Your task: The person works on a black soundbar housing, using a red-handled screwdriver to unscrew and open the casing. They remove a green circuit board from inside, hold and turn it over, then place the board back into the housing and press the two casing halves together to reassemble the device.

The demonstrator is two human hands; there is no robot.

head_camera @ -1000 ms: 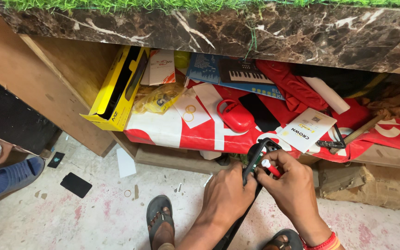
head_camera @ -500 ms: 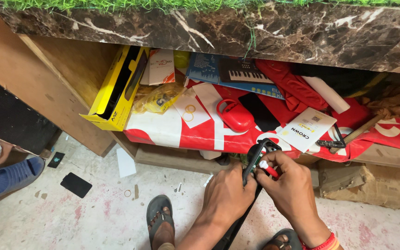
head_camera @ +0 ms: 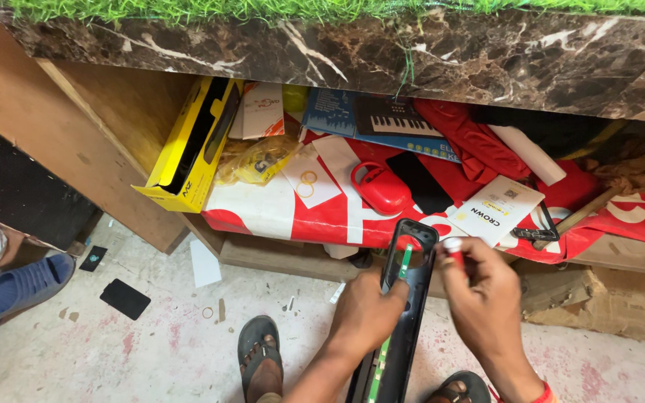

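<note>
We see the left hand [head_camera: 367, 313] with its fingers [head_camera: 396, 289] curled tight around a long black frame [head_camera: 404, 298] that shows a green circuit strip inside; the frame stands tilted, its rounded top just above the fingers. To the right, the right hand [head_camera: 487, 298] has fingers [head_camera: 449, 261] pinched together on a small red-and-white tool [head_camera: 453, 248], right beside the frame's upper edge. Beyond both lies a cluttered shelf [head_camera: 278, 254].

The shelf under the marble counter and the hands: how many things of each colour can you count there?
Yellow: 1, the long box.
Red: 2, the small case and the red-handled tool in the right hand.
Black: 1, the long casing in the left hand.
Total: 4.
</note>
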